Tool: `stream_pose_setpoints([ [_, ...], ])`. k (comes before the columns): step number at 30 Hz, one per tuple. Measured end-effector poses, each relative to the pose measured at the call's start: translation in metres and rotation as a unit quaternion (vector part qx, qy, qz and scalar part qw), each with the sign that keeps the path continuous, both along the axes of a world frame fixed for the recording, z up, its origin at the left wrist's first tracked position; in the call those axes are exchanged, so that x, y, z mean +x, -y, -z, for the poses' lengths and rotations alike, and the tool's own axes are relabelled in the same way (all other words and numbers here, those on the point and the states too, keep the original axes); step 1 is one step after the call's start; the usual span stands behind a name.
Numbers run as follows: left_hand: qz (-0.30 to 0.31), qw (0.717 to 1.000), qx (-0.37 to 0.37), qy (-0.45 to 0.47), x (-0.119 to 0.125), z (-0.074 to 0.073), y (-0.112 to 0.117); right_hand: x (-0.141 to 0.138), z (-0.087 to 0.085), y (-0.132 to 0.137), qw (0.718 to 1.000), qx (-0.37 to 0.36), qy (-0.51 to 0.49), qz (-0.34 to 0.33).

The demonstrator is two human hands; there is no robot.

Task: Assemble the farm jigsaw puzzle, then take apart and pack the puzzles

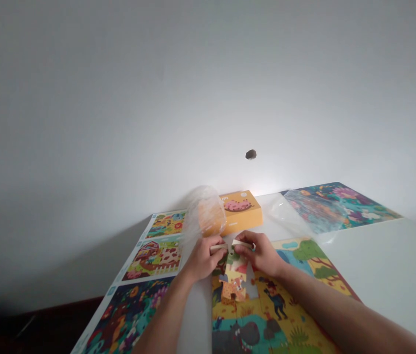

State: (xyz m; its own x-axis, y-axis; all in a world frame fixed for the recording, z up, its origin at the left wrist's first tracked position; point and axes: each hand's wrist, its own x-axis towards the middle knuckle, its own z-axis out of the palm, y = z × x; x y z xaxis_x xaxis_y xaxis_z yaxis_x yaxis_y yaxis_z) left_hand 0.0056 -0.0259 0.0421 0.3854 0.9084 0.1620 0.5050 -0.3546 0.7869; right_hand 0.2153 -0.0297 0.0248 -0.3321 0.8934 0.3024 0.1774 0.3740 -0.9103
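Note:
My left hand (pixel 201 256) is closed, pinching a puzzle piece (pixel 218 249) edge-on between thumb and fingers. Close beside it, my right hand (pixel 263 253) grips another puzzle piece (pixel 238 243) whose pale edge shows. Both hands are over the upper part of a large jigsaw puzzle (pixel 267 324) with a hippo, a small figure and trees. Below my fingers, a strip of puzzle pieces (pixel 234 282) with a leopard lies tilted over the puzzle. A pale gap (pixel 252 283) shows just right of that strip. My fingers hide most of the held pieces' faces.
An orange box (pixel 245 220) stands at the back against the wall, with crumpled clear plastic (pixel 204 209) on its left. A picture sheet (pixel 152 258) lies along the left side. More plastic wrap (pixel 309 211) partly covers a dark colourful puzzle (pixel 363 206) at the back right.

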Motion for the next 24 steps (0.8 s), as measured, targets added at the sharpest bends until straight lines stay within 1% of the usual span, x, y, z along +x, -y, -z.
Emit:
stream_pose_setpoints([
  [2, 0.005, 0.999, -0.016, 0.036, 0.002, -0.001, 0.000, -0.001, 0.003, -0.001, 1.000, 0.000, 0.002, 0.022],
  [4, 0.033, 0.998, -0.041, 0.047, 0.002, -0.002, 0.001, -0.002, 0.005, -0.002, 0.999, -0.005, 0.006, 0.041],
  [6, 0.058, 0.995, -0.075, 0.028, 0.002, -0.001, 0.001, -0.002, 0.006, -0.002, 0.999, -0.013, 0.008, 0.048],
  [9, 0.059, 0.992, -0.109, 0.005, 0.000, -0.001, 0.001, -0.002, 0.005, -0.001, 0.998, -0.003, 0.004, 0.056],
  [13, 0.057, 0.992, -0.108, 0.036, -0.001, -0.005, 0.002, -0.003, 0.003, 0.001, 0.996, 0.013, -0.043, 0.083],
  [18, 0.041, 0.994, -0.074, 0.068, 0.002, -0.011, 0.004, -0.006, 0.002, 0.002, 0.990, -0.008, -0.114, 0.083],
  [21, 0.038, 0.993, -0.065, 0.088, 0.004, -0.010, 0.004, -0.007, 0.002, 0.002, 0.983, -0.049, -0.167, 0.063],
  [24, 0.053, 0.989, -0.081, 0.110, 0.004, -0.009, 0.005, -0.007, 0.001, 0.001, 0.969, -0.106, -0.218, 0.041],
])
